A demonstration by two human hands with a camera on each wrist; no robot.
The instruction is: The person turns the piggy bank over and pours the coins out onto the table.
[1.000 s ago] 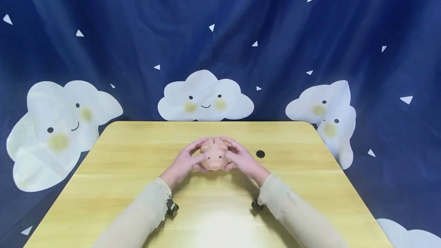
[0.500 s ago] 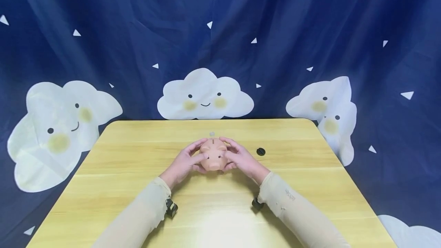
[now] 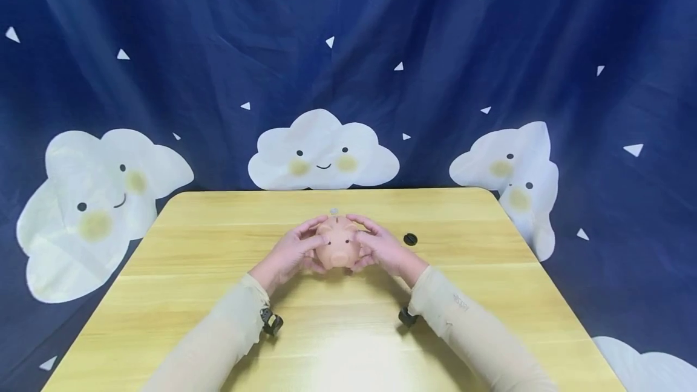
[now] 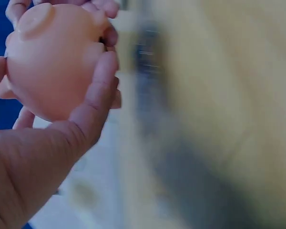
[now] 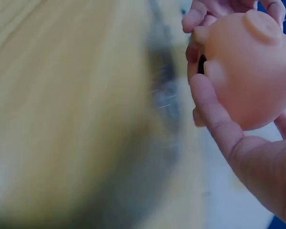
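Note:
A pink piggy bank [image 3: 339,253] is held between both hands above the table, its snout facing the person and its coin slot on top. My left hand [image 3: 294,253] grips its left side, the thumb near one eye. From the other side my right hand [image 3: 383,251] grips it the same way. In the right wrist view, a dark opening [image 5: 202,64] shows on the underside of the piggy bank [image 5: 250,71], partly hidden by fingers. Just behind the bank lies a small silvery disc [image 3: 334,211], perhaps a coin. A round black plug [image 3: 411,239] lies beside the right hand.
The wooden table [image 3: 218,210] has rounded far corners. Behind it hangs a dark blue curtain [image 3: 337,77] with clouds and triangles. A blurred, glinting patch [image 4: 148,52] under the bank in the left wrist view is too unclear to name.
The silvery disc behind the piggy bank, not visible one second ago, appeared by half a second ago. The bank's face has since tipped slightly upward. Both hands keep their hold.

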